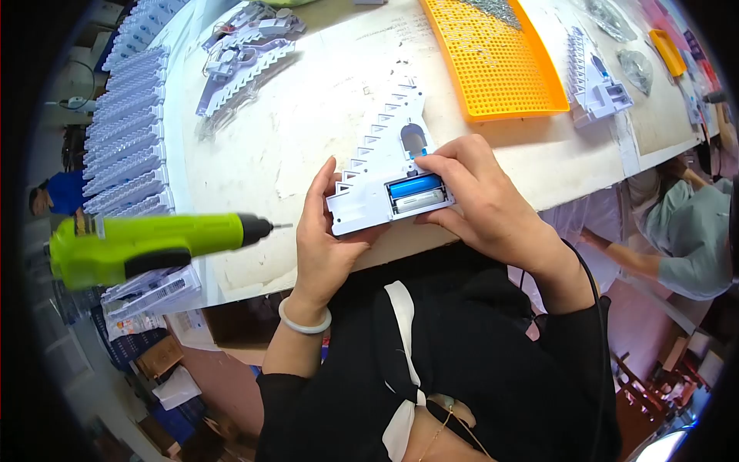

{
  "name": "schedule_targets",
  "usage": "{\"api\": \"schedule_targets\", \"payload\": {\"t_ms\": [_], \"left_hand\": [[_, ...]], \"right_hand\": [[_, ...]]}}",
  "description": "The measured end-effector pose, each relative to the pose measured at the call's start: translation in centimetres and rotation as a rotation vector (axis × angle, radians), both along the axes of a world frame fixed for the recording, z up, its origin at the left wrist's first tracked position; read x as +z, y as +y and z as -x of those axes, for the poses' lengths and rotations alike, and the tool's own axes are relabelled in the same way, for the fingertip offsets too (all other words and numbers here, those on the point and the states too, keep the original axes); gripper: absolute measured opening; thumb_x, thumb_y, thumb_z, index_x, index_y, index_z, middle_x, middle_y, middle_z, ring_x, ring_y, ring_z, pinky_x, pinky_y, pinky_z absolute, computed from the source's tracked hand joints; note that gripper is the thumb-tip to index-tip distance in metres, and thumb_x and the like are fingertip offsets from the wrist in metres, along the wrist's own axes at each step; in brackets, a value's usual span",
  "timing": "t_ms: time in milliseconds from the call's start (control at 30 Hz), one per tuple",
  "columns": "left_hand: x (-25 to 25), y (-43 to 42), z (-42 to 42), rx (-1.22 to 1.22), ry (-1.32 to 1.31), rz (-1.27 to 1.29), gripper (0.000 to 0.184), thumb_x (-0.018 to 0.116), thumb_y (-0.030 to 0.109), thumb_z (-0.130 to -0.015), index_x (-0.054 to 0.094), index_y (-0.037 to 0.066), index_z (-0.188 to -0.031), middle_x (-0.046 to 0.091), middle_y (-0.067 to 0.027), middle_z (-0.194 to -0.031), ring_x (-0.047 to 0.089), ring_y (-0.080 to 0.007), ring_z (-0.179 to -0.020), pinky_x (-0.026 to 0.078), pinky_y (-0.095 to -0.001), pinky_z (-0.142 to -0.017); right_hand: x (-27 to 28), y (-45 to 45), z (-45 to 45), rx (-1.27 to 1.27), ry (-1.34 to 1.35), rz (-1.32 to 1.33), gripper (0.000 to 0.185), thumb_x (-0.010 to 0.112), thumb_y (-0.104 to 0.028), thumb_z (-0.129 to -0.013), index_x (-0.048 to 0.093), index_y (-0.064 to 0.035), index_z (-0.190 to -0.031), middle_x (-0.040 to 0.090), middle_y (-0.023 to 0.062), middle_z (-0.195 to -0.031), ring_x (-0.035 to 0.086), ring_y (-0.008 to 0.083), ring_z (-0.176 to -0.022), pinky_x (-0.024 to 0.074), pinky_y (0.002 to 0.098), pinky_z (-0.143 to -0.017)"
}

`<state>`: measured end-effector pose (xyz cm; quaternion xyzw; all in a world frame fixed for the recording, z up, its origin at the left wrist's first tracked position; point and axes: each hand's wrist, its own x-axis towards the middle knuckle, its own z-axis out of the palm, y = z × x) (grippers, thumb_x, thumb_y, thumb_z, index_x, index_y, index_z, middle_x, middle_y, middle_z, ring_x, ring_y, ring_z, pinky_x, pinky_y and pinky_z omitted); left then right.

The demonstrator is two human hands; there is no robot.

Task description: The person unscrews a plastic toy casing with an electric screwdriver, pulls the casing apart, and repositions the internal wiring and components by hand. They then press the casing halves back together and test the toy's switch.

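Note:
A white plastic housing (358, 206) with a stepped, toothed edge is held over the table's front edge. My left hand (322, 235) grips its lower left corner, fingers behind and thumb below. On the right, my right hand (481, 189) pinches the housing near a small blue part (416, 154), beside a rounded opening. A blue cylinder (414, 186) and a silver-white one (419, 201) lie side by side in the housing's rectangular compartment. What the fingertips behind the housing touch is hidden.
A green power screwdriver (154, 242) hangs at the left, near stacked white toothed parts (127, 138). Assembled units (242, 58) lie at the back left. An orange tray (500, 77) with small metal pieces and another housing (596, 96) stand right. A co-worker (685, 231) sits far right.

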<state>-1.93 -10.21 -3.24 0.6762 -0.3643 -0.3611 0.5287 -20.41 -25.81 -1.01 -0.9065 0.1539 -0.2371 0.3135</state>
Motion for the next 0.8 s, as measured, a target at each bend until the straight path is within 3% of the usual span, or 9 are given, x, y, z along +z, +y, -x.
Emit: {"api": "schedule_targets", "payload": {"t_ms": [67, 167, 367, 400, 533, 667, 767, 800], "left_hand": [[-0.3, 0.0, -0.1, 0.001, -0.011, 0.000, 0.101, 0.081, -0.015, -0.070, 0.031, 0.002, -0.157, 0.052, -0.0109, -0.135, 0.060, -0.0230, -0.122, 0.053, -0.0335, -0.103], [-0.7, 0.3, -0.4, 0.004, 0.070, 0.017, 0.096, 0.087, -0.001, -0.077, 0.032, -0.002, -0.155, 0.053, -0.0173, -0.141, 0.062, -0.0253, -0.123, 0.055, -0.0346, -0.101], [-0.2, 0.2, -0.4, 0.015, 0.197, -0.054, 0.094, 0.086, -0.003, -0.078, 0.033, -0.003, -0.155, 0.053, -0.0166, -0.141, 0.059, -0.0256, -0.126, 0.053, -0.0354, -0.104], [-0.5, 0.4, -0.4, 0.004, 0.143, -0.041, 0.094, 0.086, -0.003, -0.077, 0.034, -0.003, -0.155, 0.053, -0.0156, -0.139, 0.058, -0.0251, -0.126, 0.052, -0.0353, -0.104], [-1.7, 0.5, -0.8, -0.092, -0.123, 0.105, 0.092, 0.085, -0.006, -0.076, 0.035, -0.001, -0.154, 0.053, -0.0149, -0.139, 0.052, -0.0226, -0.132, 0.046, -0.0355, -0.110], [-1.6, 0.5, -0.7, -0.096, -0.167, 0.112, 0.098, 0.090, 0.000, -0.073, 0.036, 0.000, -0.155, 0.050, -0.0124, -0.139, 0.050, -0.0225, -0.132, 0.042, -0.0351, -0.114], [-0.7, 0.7, -1.4, -0.131, -0.409, 0.159, 0.102, 0.093, 0.008, -0.071, 0.036, 0.001, -0.155, 0.045, -0.0131, -0.144, 0.050, -0.0243, -0.135, 0.043, -0.0363, -0.114], [-0.6, 0.9, -1.6, -0.133, -0.369, 0.162, 0.099, 0.095, 0.014, -0.068, 0.041, 0.001, -0.150, 0.041, -0.0135, -0.147, 0.047, -0.0281, -0.140, 0.042, -0.0389, -0.117]], "right_hand": [[0.1, -0.1, 0.1, -0.002, 0.002, -0.058, 0.064, 0.087, -0.007, -0.072, 0.059, 0.0024, -0.128, 0.055, 0.0174, -0.115, 0.058, 0.0335, -0.107, 0.0498, 0.0395, -0.094], [0.4, -0.4, 0.3, -0.033, -0.029, -0.127, 0.062, 0.088, -0.005, -0.072, 0.059, 0.0025, -0.127, 0.055, 0.0163, -0.112, 0.059, 0.0314, -0.102, 0.0512, 0.0374, -0.090], [1.0, -1.7, 1.0, -0.028, -0.071, -0.220, 0.064, 0.086, -0.001, -0.073, 0.058, 0.0021, -0.131, 0.056, 0.0148, -0.112, 0.061, 0.0296, -0.100, 0.0531, 0.0344, -0.085], [0.4, -1.6, 1.2, -0.060, -0.081, -0.427, 0.069, 0.087, 0.001, -0.072, 0.058, 0.0020, -0.135, 0.058, 0.0083, -0.117, 0.059, 0.0216, -0.113, 0.0506, 0.0322, -0.098], [-1.2, -1.6, 1.9, -0.100, -0.385, -0.909, 0.054, 0.078, 0.005, -0.085, 0.055, 0.0077, -0.133, 0.059, 0.0080, -0.126, 0.060, 0.0192, -0.117, 0.0525, 0.0327, -0.098], [-3.5, -1.1, 3.6, -0.212, -0.463, -1.124, 0.050, 0.081, 0.000, -0.086, 0.058, 0.0045, -0.129, 0.065, 0.0083, -0.120, 0.063, 0.0172, -0.110, 0.0524, 0.0323, -0.096], [-4.2, -0.5, 4.2, -0.274, -0.408, -1.094, 0.050, 0.084, -0.003, -0.083, 0.059, 0.0047, -0.127, 0.068, 0.0068, -0.113, 0.065, 0.0161, -0.105, 0.0523, 0.0311, -0.094], [-4.2, -0.1, 3.8, -0.323, -0.434, -1.036, 0.052, 0.086, -0.005, -0.082, 0.060, 0.0042, -0.126, 0.070, 0.0066, -0.108, 0.067, 0.0157, -0.100, 0.0534, 0.0312, -0.091]]}}
